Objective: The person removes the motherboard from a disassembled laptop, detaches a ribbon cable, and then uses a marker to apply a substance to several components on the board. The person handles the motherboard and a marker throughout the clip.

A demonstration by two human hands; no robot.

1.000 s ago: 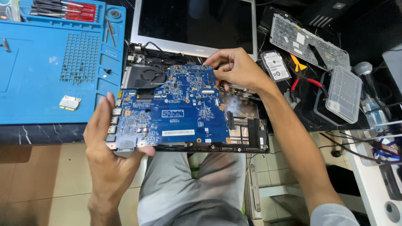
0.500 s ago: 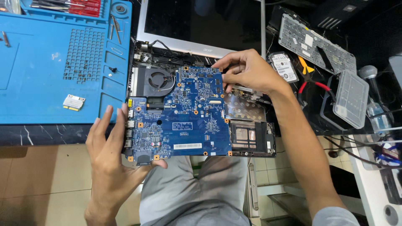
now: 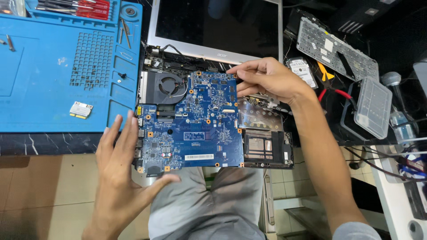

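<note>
Dark marbled worktop (image 3: 53, 143) carries an opened laptop whose base hangs over the near edge, above the person's grey-trousered lap (image 3: 209, 209) and a tiled floor. Lying in that base is the large blue printed circuit board (image 3: 195, 126), roughly level, with a round black cooling fan (image 3: 167, 84) at its far left corner and a bare metal-lined bay (image 3: 262, 133) just to its right. Beyond the board stands the laptop's dark screen in a silver frame (image 3: 213, 29), tilted back.

Flat and spread, the left hand (image 3: 120, 169) has its fingertips touching the board's left edge by the row of ports, and the thumb reaches under the near left corner. Curled over the far right corner of the board, the right hand (image 3: 267, 80) has its fingers drawn together there; whether they pinch anything cannot be told.

Left of the laptop lies a blue silicone repair mat (image 3: 40, 89) with a small white wireless card (image 3: 81, 110) on it and red-handled screwdrivers (image 3: 86, 6) at its far edge. On the right are a detached grey keyboard panel (image 3: 338, 49), a silver hard drive (image 3: 303, 71), red-handled pliers (image 3: 336, 93) and a clear plastic parts box (image 3: 372, 106).
</note>
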